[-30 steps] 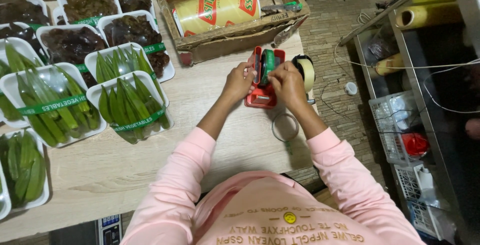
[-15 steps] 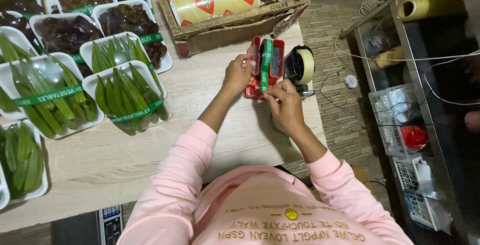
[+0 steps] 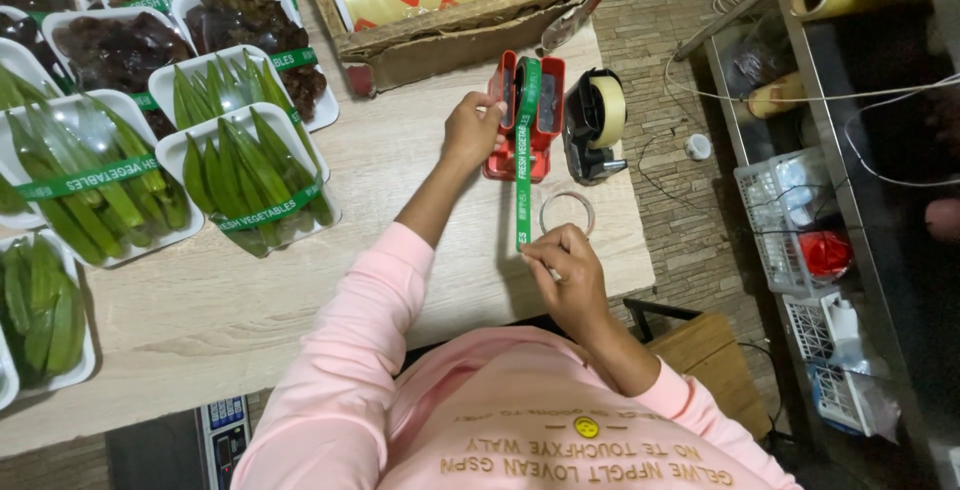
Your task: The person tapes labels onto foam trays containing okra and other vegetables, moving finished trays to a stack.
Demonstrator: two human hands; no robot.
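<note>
On pale wooden table point(image 3: 300, 290), trays point(image 3: 262, 185) beside tiled floor point(image 3: 680, 100).

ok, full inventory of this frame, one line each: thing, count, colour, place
tape dispenser: 1, red, table's right part
tape strip: 1, green, pulled from the red dispenser toward the person
second dispenser: 1, black, pale roll, right of the red one
okra trays: several, white with green bands, left
dark produce trays: several, white, far left
cardboard box: 1, brown, table's far edge
table: 1, pale wood
left hand: on the red dispenser
right hand: pinching the strip's end
</note>
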